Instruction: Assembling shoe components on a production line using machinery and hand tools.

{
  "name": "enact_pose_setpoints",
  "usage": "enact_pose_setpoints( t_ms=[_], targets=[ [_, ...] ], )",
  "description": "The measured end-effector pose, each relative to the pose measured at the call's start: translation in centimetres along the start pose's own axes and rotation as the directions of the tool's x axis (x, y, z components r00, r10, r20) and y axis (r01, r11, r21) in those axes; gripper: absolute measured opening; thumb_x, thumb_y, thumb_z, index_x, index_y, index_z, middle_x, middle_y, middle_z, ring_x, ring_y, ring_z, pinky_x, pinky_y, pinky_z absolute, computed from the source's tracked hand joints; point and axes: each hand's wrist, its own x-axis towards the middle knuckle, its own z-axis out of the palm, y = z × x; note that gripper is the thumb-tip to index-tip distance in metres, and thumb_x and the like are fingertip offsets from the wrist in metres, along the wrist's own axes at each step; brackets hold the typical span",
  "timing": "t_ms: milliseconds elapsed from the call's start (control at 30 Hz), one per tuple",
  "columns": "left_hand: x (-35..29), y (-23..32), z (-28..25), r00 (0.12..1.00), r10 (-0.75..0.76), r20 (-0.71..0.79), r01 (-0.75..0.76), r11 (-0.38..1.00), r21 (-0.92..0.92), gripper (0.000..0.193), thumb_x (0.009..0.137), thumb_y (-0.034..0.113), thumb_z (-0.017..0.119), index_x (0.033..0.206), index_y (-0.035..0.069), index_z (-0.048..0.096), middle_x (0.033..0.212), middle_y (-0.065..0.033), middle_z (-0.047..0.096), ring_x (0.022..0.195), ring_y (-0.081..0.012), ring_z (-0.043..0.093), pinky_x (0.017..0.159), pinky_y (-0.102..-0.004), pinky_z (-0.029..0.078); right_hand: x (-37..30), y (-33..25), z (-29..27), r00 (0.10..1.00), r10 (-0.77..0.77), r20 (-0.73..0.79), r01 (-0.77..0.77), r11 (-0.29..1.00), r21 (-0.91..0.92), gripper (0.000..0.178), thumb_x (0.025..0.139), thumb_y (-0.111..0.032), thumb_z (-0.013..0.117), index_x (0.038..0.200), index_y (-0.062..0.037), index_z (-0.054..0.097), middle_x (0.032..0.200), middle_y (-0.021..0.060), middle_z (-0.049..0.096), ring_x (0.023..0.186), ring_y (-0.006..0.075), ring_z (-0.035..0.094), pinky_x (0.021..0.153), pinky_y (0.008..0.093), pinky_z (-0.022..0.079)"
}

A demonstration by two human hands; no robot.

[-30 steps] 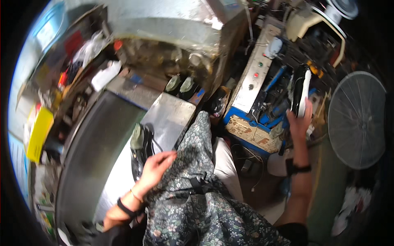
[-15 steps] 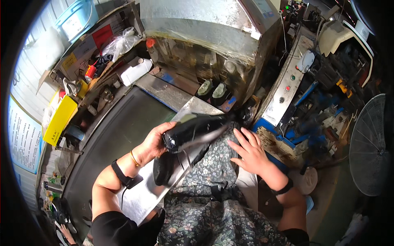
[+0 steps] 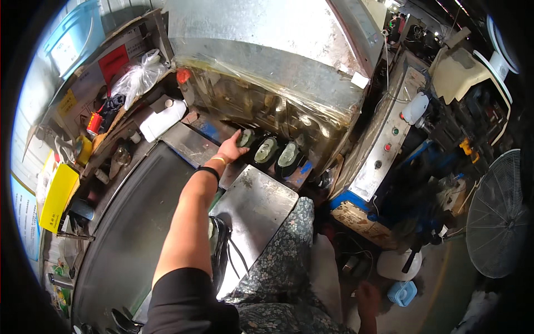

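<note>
My left hand point(image 3: 231, 149) reaches far forward with its fingers around the leftmost black shoe with a pale green top point(image 3: 247, 138), at the mouth of a metal hood. Just right of it stand a second such shoe point(image 3: 266, 151) and a third shoe point(image 3: 288, 155) in a row. Their lower parts are dark and hard to make out. Below my left forearm, a black shoe point(image 3: 219, 245) lies partly hidden on a metal plate point(image 3: 257, 195), with thin black cords beside it. My right hand point(image 3: 367, 301) hangs low at the right, blurred, with its fingers unclear.
A dark conveyor belt point(image 3: 139, 222) curves along the left. Above the shoes is the metal hood point(image 3: 261, 44) with plastic sheeting. To the right are a button panel point(image 3: 386, 147), a fan point(image 3: 498, 217) and a blue basket point(image 3: 401, 293). A white jug point(image 3: 161, 118) sits on the left ledge.
My left hand has moved from my lap, where it held a black shoe, forward to the hood. Three shoes stand there now, where two showed. My right hand has dropped down and right.
</note>
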Motion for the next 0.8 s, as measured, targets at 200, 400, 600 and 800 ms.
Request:
enact_pose_setpoints(
  t_ms=[200,400,600,800],
  targets=[
    [-5.2,6.2,-1.5,0.976,0.207,0.066,-0.217,0.952,0.217,0.076,0.079,0.038,0.075,0.138,0.000,0.045,0.138,-0.0261,0.048,0.130,-0.0369,0.045,0.108,-0.0403,0.037,0.3,0.1,2.9,0.983,-0.179,0.049,0.166,0.966,0.200,0.025,0.085,-0.014,0.067,0.106,-0.0001,0.068,0.098,0.0106,0.070,0.090,0.0152,0.066,0.081,0.0295,0.051],
    [-30.4,12.9,-6.6,0.991,0.012,0.136,-0.065,0.917,0.393,0.086,0.074,0.045,0.076,0.138,-0.002,0.043,0.137,-0.0265,0.047,0.126,-0.0410,0.047,0.107,-0.0433,0.038,3.1,-5.1,5.4,0.890,-0.434,0.142,0.348,0.846,0.404,0.020,0.089,-0.009,0.065,0.105,0.0024,0.067,0.094,0.0109,0.072,0.087,0.0143,0.067,0.079,0.0269,0.051],
    [-37.2,14.3,-4.5,0.831,-0.500,-0.244,0.496,0.865,-0.080,0.086,0.069,0.019,0.079,0.142,0.001,0.038,0.124,-0.0235,0.059,0.113,-0.0363,0.060,0.096,-0.0386,0.048,2.4,-14.8,11.1,0.633,-0.665,0.396,0.415,0.723,0.552,0.023,0.093,-0.011,0.063,0.113,-0.0014,0.066,0.095,0.0069,0.071,0.079,0.0079,0.061,0.069,0.0235,0.050],
    [-35.9,11.9,-2.6,0.900,-0.416,0.126,0.217,0.178,-0.960,0.043,0.081,0.009,0.068,0.120,-0.004,0.057,0.106,-0.0138,0.067,0.087,-0.0248,0.069,0.080,-0.0360,0.056,-2.4,-18.9,14.1,0.505,-0.689,0.520,0.247,0.693,0.677,0.066,0.088,-0.018,0.069,0.144,-0.0039,0.038,0.125,0.0148,0.061,0.105,0.0168,0.061,0.092,0.0271,0.047]
  ],
)
